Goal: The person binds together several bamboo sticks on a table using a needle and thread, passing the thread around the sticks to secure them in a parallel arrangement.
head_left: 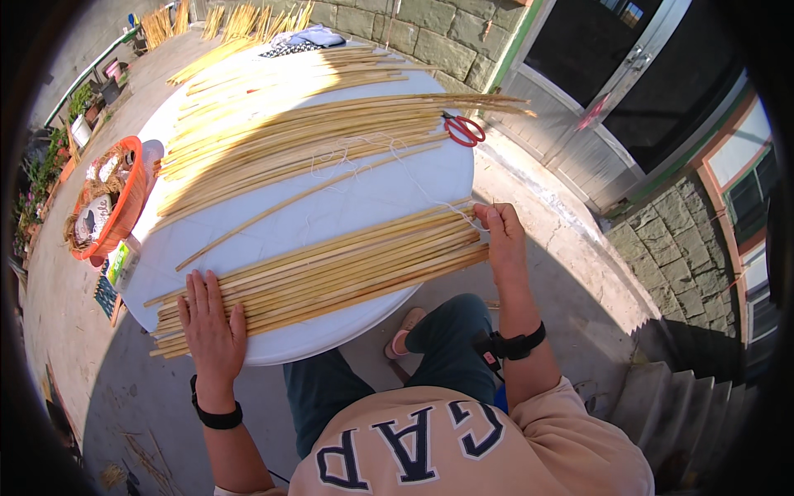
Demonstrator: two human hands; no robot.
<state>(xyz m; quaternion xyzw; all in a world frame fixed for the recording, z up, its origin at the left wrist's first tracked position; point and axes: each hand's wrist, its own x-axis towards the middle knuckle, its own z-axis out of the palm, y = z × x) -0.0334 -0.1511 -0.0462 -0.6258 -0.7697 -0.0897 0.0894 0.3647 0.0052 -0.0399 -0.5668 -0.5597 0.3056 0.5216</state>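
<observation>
Row of stalks: the near row of stalks (347, 277) lies side by side on the white tabletop (364, 207), right ends sticking out past its rim
Left hand: left hand (213, 326) flat over the left ends, fingers straight, thumb apart, pressing rather than gripping
Right hand: right hand (504, 240) at the right ends, thumb and forefinger closed in what looks like a pinch on the white thread (463, 212); can't tell if the other fingers grip any stalk
Thread slack: strand runs loose in loops across the middle of the tabletop; could snag on the loose stalk (306, 194) or knot if pulled fast
Stalk ends: left ends uneven; stalks could roll or fan out if the flat palm lifts, since no tie shows at that end
Overhang: a forearm or knee bump on the jutting right ends could skew the row
Pinch: thread is thin, so a loose pinch could let it slip; a hard tug could drag the top stalks out of line
Scissors: red-handled scissors (463, 130) near the far right rim, beside the stalk pile (331, 120); a sweeping sleeve or thread loop could knock them off
</observation>
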